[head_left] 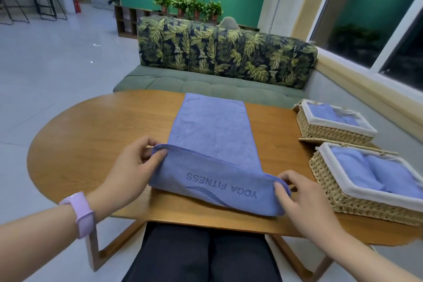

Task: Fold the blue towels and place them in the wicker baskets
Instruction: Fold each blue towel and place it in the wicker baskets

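A long blue towel (209, 126) lies lengthwise across the wooden table (96, 135), its near end turned up and over so the print "YOGA FITNESS" shows upside down. My left hand (135, 167) pinches the left corner of that raised end. My right hand (297, 197) pinches the right corner. Two wicker baskets with white liners stand at the right: the near basket (357, 205) holds two folded blue towels (375, 173), the far basket (329, 131) also holds folded blue towels (329, 113).
A green bench with a leaf-patterned backrest (224, 55) runs behind the table. A window (377, 18) and wall close off the right side. My knees (201, 256) sit under the table's near edge. Tiled floor opens to the left.
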### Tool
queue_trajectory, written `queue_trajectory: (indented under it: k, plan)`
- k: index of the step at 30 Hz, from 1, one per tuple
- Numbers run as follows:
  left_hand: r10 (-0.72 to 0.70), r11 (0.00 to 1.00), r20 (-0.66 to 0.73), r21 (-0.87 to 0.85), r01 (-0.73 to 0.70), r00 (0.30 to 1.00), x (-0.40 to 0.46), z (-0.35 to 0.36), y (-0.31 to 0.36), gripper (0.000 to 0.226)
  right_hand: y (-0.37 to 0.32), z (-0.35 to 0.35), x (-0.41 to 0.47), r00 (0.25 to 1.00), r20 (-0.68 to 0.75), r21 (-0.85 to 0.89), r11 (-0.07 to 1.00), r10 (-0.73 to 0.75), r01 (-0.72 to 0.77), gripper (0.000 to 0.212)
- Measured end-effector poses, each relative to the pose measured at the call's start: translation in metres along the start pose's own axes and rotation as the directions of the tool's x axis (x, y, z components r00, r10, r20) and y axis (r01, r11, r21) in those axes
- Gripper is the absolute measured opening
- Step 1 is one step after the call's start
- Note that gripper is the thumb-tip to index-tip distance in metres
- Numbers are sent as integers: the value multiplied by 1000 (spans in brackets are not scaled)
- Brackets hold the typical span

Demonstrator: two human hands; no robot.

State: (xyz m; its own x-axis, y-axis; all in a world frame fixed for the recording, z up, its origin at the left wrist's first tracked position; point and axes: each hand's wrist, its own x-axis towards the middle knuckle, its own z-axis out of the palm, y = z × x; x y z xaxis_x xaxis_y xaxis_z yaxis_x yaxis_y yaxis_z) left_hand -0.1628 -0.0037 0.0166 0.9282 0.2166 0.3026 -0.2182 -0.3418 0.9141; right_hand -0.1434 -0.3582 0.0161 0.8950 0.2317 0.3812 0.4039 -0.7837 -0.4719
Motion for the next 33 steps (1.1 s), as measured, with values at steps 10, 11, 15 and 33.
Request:
queue_trajectory:
  k: [10, 11, 15, 33]
  plan:
    - [-138, 989, -192, -73, 126, 972, 127, 16, 23, 17, 4, 18, 148, 983, -60, 396, 909, 172, -134, 19]
    - [-148, 988, -213, -69, 136, 966, 142, 19, 22, 18, 6, 19, 165, 978, -79, 409, 901, 193, -145, 19]
    - [-185, 982, -274, -9, 189, 944, 209, 33, 11, 20, 23, 30, 241, 950, -130, 447, 872, 285, -200, 16]
    - [-230, 795, -400, 449, 409, 887, 427, 122, -160, 23, 156, 188, 461, 913, -21, 156, 903, 408, -400, 18]
